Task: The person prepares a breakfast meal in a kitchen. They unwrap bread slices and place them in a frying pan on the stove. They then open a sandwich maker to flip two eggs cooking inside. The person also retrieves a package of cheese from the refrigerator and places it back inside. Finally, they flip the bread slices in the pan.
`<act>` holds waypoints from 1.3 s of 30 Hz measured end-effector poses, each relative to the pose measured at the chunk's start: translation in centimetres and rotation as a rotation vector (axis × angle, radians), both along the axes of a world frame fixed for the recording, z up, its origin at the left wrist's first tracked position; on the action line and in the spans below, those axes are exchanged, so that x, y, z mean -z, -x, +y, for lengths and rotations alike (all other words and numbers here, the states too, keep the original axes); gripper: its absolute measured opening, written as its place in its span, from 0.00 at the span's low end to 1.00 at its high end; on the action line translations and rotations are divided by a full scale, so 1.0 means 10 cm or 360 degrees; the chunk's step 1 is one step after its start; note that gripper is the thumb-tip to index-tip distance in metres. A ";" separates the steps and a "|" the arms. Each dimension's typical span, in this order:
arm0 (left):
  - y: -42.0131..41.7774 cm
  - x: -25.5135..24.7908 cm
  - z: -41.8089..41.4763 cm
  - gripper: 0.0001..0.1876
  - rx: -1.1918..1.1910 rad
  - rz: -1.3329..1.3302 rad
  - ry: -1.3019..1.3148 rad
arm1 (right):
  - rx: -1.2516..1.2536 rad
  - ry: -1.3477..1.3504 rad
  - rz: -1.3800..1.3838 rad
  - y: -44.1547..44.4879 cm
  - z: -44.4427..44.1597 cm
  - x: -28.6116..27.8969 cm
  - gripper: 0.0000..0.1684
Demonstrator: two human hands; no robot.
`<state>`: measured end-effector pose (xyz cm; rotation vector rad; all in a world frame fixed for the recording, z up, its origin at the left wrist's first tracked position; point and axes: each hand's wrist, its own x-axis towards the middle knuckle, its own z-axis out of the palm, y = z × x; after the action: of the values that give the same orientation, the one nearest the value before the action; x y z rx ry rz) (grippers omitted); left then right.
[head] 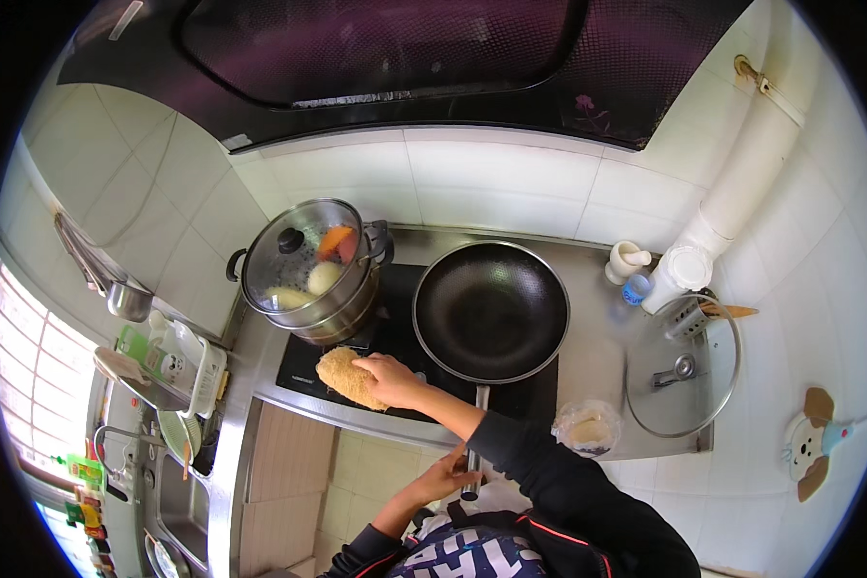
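Note:
My right hand (390, 381) reaches across to the left and presses a tan fibrous scrubber, seemingly a loofah (350, 377), on the front of the black cooktop (397, 289). Nearer my body, my left hand (444, 478) is at the handle (475, 462) of a dark wok (491, 311); whether its fingers grip the handle cannot be told. The wok stands on the right part of the cooktop, with nothing in it. Behind the scrubber stands a steel steamer pot (332, 318) under a glass lid (289, 253), with orange and pale pieces of food inside.
A glass lid (733, 376), a plastic-wrapped item (589, 428), a bottle (636, 288) and a mortar with pestle (621, 264) are on the right. A dish rack (206, 376) and a sink (184, 506) are at left. The range hood (404, 58) overhangs the cooktop.

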<state>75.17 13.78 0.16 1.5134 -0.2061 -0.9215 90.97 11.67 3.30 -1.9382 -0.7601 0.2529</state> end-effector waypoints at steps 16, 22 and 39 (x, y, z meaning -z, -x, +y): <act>0.06 0.26 0.04 0.43 -0.0046 -0.0021 0.0103 | 0.0404 0.1302 0.0028 -0.59 -1.60 0.75 0.23; 0.05 0.10 0.03 0.44 -0.0050 -0.0030 0.0100 | 0.0378 -0.0116 0.0750 -0.60 -0.96 0.34 0.22; 0.07 0.12 -0.05 0.44 -0.0147 -0.0100 0.0162 | 0.0735 0.0111 -0.0377 -0.78 -1.77 0.20 0.28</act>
<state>74.46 13.23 -1.01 1.4470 -0.2235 -0.7794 98.77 -6.06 1.35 -2.1719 -0.4355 -0.2381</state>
